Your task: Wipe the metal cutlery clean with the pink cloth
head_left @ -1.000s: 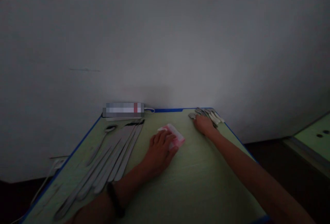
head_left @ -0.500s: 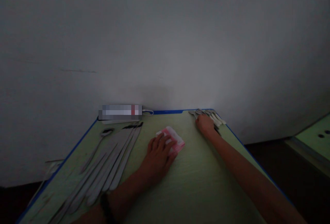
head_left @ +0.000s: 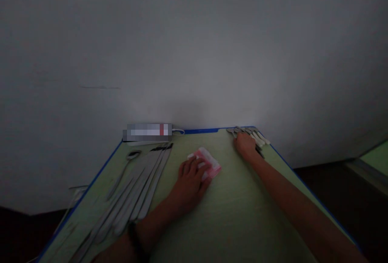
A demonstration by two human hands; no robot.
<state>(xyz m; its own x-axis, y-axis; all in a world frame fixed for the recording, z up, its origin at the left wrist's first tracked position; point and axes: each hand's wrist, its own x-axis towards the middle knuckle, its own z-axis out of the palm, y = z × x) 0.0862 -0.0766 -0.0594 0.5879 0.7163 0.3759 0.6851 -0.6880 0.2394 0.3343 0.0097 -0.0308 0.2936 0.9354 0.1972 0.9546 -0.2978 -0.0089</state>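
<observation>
My left hand (head_left: 190, 182) lies on a folded pink-and-white cloth (head_left: 214, 165) in the middle of the table, fingers spread across it. At the far right corner, my right hand (head_left: 245, 146) is closed around a spoon (head_left: 231, 131), whose bowl sticks out beyond the fingers; its handle is mostly hidden by the hand. Several pieces of cutlery with pale handles (head_left: 261, 137) lie close by on the right. Left of my left hand, several long metal knives (head_left: 142, 190) lie side by side, partly covered by my forearm. A separate spoon (head_left: 132, 156) lies farther left.
A blurred-out box-like object (head_left: 147, 132) stands at the back left, with a white loop (head_left: 178, 131) at its end. The light green table (head_left: 233, 222) has a blue edge and its far side is against a grey wall (head_left: 194, 53). The light is dim.
My right hand and the spoon have shifted slightly away from me, nearer the pale-handled cutlery. My left hand stays on the cloth. The camera view has shifted a little.
</observation>
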